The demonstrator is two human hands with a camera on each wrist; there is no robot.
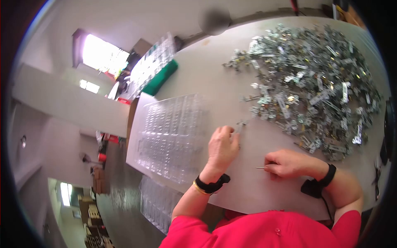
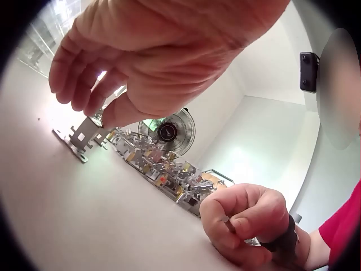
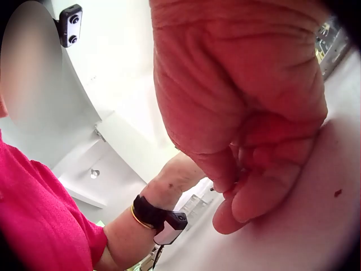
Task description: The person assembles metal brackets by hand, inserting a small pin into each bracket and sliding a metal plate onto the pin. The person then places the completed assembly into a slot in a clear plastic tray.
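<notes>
In the head view my left hand (image 1: pixel 222 149) hovers low over the table with loosely bent fingers. Just past its fingertips sits a small metal bracket (image 1: pixel 242 122). The left wrist view shows this bracket (image 2: pixel 83 134) standing on the tabletop, its flat plate upright and a slotted foot below. The thumb tip overlaps its upper edge there. My right hand (image 1: pixel 289 163) pinches a thin metal rod (image 1: pixel 259 167) between thumb and curled fingers, its tip pointing toward the left hand. From the left side the rod's blunt end (image 2: pixel 227 224) pokes out; in the right wrist view the fingers mostly hide it.
A wide heap of metal parts (image 1: pixel 314 91) covers the table's right and far side. Clear plastic trays (image 1: pixel 169 136) lie at the left edge, with more trays (image 1: pixel 155 202) lower down. A green box (image 1: pixel 161 77) stands behind. Pliers (image 1: pixel 376 177) lie far right.
</notes>
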